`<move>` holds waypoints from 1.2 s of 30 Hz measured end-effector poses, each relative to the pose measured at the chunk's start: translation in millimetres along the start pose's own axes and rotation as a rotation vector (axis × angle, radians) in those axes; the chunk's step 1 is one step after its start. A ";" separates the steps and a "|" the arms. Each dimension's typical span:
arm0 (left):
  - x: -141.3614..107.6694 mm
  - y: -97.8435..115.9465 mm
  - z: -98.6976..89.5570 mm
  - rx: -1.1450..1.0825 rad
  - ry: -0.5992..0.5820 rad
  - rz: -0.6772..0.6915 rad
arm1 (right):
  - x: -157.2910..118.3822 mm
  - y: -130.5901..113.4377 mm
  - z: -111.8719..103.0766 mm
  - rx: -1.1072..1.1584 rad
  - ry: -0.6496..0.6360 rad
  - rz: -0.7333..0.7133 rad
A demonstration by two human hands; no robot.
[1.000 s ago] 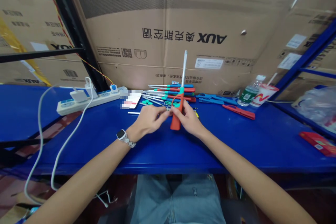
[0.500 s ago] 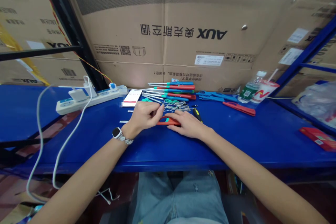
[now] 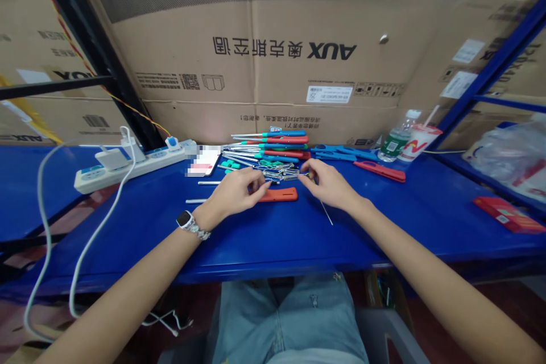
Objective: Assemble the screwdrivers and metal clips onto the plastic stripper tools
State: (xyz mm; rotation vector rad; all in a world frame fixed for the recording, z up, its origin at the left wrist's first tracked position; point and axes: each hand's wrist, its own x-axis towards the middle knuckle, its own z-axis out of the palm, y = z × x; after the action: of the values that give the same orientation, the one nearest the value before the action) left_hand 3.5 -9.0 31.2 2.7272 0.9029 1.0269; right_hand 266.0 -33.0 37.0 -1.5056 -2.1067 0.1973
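My left hand (image 3: 241, 190) is curled over an orange long-nosed lighter (image 3: 279, 195) lying on the blue table. Thumb and fingertips are drawn together; whatever they pinch is hidden. The lighter's metal tube pokes out left of that hand, and its orange handle shows on the right. In my right hand (image 3: 326, 182) is a screwdriver, mostly covered by the fingers, its thin shaft (image 3: 327, 214) slanting down toward the table. Between and behind the hands lie small metal parts (image 3: 281, 172). Green pieces (image 3: 230, 165) sit beside them.
Several blue and red long lighters (image 3: 273, 145) are piled behind. Blue handle shells (image 3: 341, 152) and a red one (image 3: 379, 172) lie right, near a bottle (image 3: 391, 142) and cup (image 3: 420, 142). A power strip (image 3: 91, 180), phone (image 3: 209, 160) and red box (image 3: 505, 213) also lie about.
My right hand has left the orange lighter, moved right and picked up the screwdriver. My left hand stays over the lighter. The view has shifted slightly.
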 end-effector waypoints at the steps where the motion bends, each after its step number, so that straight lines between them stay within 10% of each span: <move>1: 2.8 0.9 2.6 -0.012 -0.042 0.017 | -4.3 4.1 -3.3 -0.055 -0.008 0.112; 5: 17.6 3.6 17.0 -0.030 -0.231 0.057 | -16.4 9.5 0.2 -0.217 -0.026 0.326; 11: 25.1 -2.3 24.6 -0.041 -0.349 0.007 | -15.8 9.2 13.9 -0.220 -0.001 0.215; 22: 4.7 -29.7 -11.6 -0.123 -0.117 -0.163 | 48.3 -30.4 26.7 0.852 0.157 0.045; 26: 5.2 -41.1 -28.3 -0.123 0.063 -0.227 | 77.6 -49.5 42.1 0.970 0.168 0.013; 36: 6.3 -35.0 -17.6 -0.330 -0.054 -0.263 | 76.2 -66.1 60.7 1.016 0.205 -0.067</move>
State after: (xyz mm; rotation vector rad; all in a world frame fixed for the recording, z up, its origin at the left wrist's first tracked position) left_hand -21.2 21.1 38.5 2.2841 0.9548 0.9493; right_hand 162.8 23.6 39.0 -0.7850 -1.4808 0.8851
